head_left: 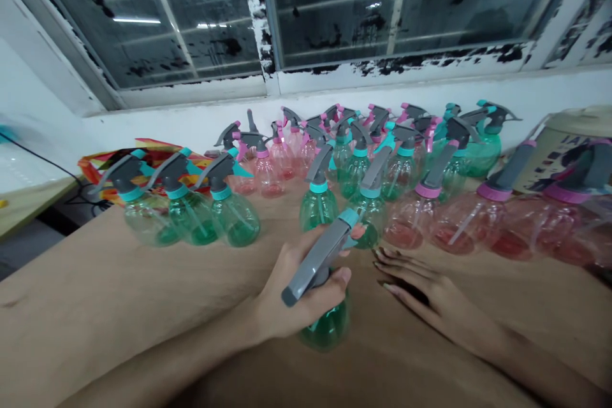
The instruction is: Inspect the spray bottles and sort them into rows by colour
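Observation:
My left hand (303, 287) is wrapped round the neck of a green spray bottle (327, 328) with a grey and teal trigger head. Its collar is hidden behind my fingers. To the right, my right hand (430, 290) rests low over the table with its fingers stretched out, holding nothing. Just beyond my left hand stands another green spray bottle (318, 204), with a similar teal-collared bottle (370, 207) beside it. Pink spray bottles (411, 223) continue that row to the right, beyond my right hand.
Three green spray bottles (234, 223) stand at the left on the wooden table (143, 306). Many pink and green bottles crowd the back by the wall, below the window (401, 6). A colourful bag (162, 146) lies at back left, a beige printed container (557, 146) at back right.

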The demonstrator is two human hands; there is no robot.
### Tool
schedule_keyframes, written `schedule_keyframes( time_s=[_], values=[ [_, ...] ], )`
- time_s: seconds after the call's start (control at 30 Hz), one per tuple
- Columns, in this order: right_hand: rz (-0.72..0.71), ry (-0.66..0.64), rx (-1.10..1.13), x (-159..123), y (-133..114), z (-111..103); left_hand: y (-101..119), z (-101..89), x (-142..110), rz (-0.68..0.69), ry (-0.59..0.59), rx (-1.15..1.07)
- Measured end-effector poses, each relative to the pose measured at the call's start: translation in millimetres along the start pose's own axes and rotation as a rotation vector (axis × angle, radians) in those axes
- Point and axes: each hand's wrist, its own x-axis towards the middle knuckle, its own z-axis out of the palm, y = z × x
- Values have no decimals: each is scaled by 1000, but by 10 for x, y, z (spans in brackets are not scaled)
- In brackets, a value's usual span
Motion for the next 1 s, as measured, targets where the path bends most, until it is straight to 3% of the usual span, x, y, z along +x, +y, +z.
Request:
schedule_keyframes(
  time_s=[0.13,0.37,0.53,0.73,1.0],
  values=[
    [-8,6,-16,-3,1,4,5,-3,14,39,-2,-40],
    [11,-35,-31,7,-18,-17,-4,-46,29,-9,-65,-5],
    [0,-32,-30,7,-28,-29,21,-96,63,-43,7,13],
    [-19,0,-27,-3,-4,-7,56,-91,20,71,52,54],
    [-4,12,7,16,-37,-43,0,-26,56,-36,76,13]
  ],
)
